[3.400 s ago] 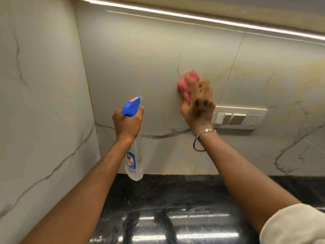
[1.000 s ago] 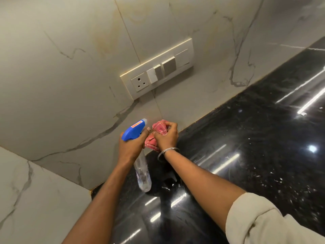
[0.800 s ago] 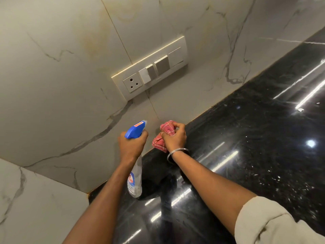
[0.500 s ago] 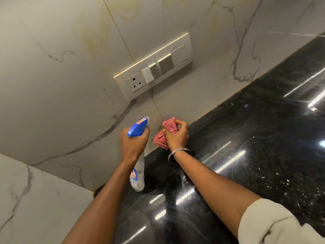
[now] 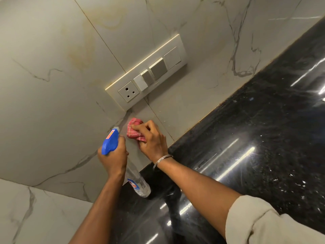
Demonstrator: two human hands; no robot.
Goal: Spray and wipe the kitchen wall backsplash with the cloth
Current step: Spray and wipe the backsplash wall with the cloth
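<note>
My right hand (image 5: 152,140) grips a bunched red checked cloth (image 5: 134,129) and presses it against the grey marble backsplash (image 5: 58,95), just below the switch plate and a little above the counter edge. My left hand (image 5: 114,158) holds a clear spray bottle (image 5: 139,184) by its neck, with the blue trigger head (image 5: 110,140) pointing up toward the wall close to the cloth. The bottle's body hangs below my fist over the counter. A metal bangle sits on my right wrist.
A cream switch plate (image 5: 147,76) with a socket and several switches is set in the wall above the cloth. A glossy black stone counter (image 5: 255,147) runs along the base of the backsplash. A side wall (image 5: 26,217) of the same marble meets it at the lower left corner.
Since 3.4 s ago my right hand and cloth came down from beside the switch plate to the wall's lower strip. In the last half second the cloth slid slightly up the wall.
</note>
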